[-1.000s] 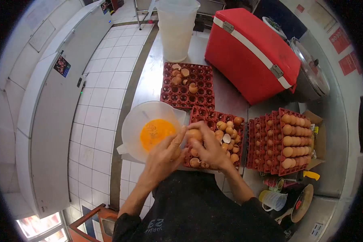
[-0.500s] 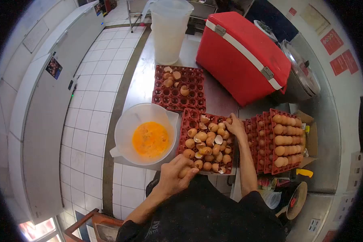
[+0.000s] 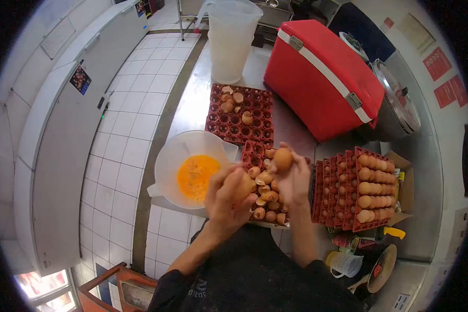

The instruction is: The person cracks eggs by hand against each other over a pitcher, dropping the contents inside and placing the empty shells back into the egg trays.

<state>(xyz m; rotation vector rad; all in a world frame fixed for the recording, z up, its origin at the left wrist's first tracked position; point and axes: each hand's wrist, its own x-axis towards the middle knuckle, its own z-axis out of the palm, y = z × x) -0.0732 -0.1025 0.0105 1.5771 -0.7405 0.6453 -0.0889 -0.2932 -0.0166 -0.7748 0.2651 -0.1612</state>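
Note:
My left hand (image 3: 224, 200), a little blurred, curls around a brown egg (image 3: 243, 188) beside the bowl's right rim. A second brown egg (image 3: 283, 159) sits in the fingers of my right hand (image 3: 295, 182), raised over the near tray. Beneath both hands, the red egg tray (image 3: 252, 148) carries a heap of cracked brown eggshells (image 3: 265, 196), partly hidden by the hands. To the left stands a white plastic bowl (image 3: 164, 164) with a spout and handle, holding orange-yellow beaten-looking egg (image 3: 195, 174).
Another red tray (image 3: 229, 122) with a few broken shells lies behind. Stacked trays of whole eggs (image 3: 372, 187) stand at right. Further back are a tall plastic jug (image 3: 234, 47), a red cooler box (image 3: 322, 78) and a metal pot (image 3: 395, 99). A clear measuring jug (image 3: 347, 264) sits lower right.
My right hand has lifted an egg from the far right of the near tray and moved left with it. My left hand, holding its egg, has risen towards the bowl's rim. The view has shifted slightly.

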